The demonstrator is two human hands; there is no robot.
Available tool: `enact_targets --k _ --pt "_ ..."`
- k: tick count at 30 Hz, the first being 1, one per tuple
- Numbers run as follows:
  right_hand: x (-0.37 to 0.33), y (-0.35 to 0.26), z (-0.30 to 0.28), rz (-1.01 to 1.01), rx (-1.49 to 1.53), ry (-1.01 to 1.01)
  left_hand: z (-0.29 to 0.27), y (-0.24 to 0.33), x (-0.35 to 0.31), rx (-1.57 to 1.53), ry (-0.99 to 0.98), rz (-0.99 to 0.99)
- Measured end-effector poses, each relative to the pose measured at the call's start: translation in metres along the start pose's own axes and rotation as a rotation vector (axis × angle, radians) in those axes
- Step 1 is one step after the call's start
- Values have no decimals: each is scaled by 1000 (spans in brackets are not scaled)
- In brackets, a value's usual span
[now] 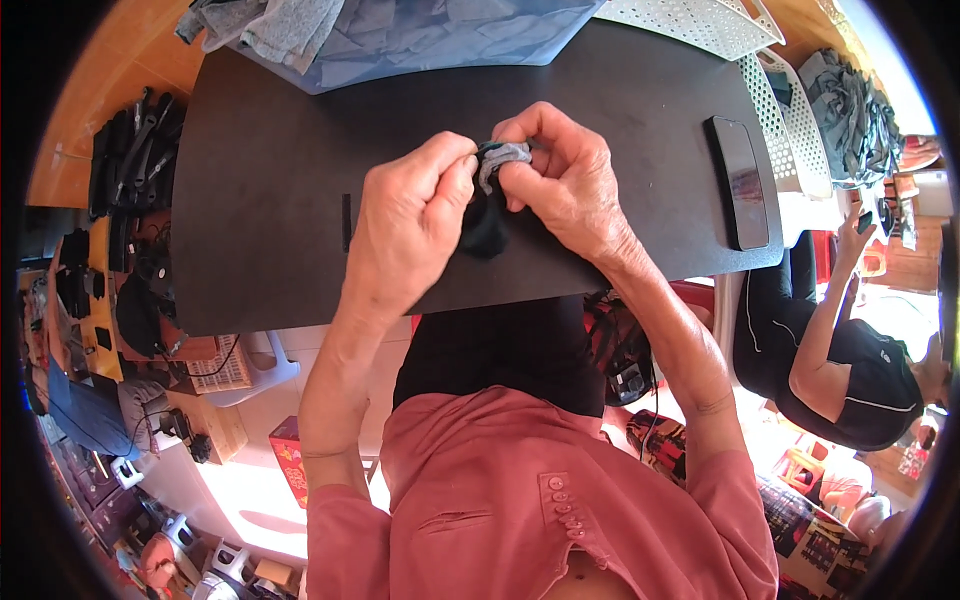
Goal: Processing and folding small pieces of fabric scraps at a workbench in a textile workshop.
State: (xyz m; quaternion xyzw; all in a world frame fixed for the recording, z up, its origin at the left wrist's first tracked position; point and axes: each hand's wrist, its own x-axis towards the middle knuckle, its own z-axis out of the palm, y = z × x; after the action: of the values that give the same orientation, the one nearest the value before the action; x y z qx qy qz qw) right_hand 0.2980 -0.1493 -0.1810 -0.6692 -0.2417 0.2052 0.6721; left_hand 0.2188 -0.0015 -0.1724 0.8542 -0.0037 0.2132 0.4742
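Note:
Over the dark table [270,230], I hold a small dark sock [485,235] with a grey, rolled-looking edge and a trace of teal. My left hand [405,215] is closed, its thumb and fingers pinching the left side of that edge. On the other side, my right hand [565,180] grips the grey edge between thumb and curled fingers. The sock's dark part hangs down between the two hands, close to the tabletop. My fingers hide some of the edge.
A blue translucent bin [430,45] stands at the far side, with grey cloth pieces [295,30] over its left rim. White perforated baskets [795,130] are at the far right. A dark phone [737,182] lies near the right edge. Another person [840,380] sits at the right.

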Motion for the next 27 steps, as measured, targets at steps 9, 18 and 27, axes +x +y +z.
enact_targets --k 9,18,27 --pt "4 -17 -8 134 180 -131 -5 -7 4 -291 -146 -293" --pt "5 -8 -6 95 163 -184 3 -9 3 -364 -55 -198" --pt "3 -7 6 111 -38 22 5 -1 2 -156 -24 -74"
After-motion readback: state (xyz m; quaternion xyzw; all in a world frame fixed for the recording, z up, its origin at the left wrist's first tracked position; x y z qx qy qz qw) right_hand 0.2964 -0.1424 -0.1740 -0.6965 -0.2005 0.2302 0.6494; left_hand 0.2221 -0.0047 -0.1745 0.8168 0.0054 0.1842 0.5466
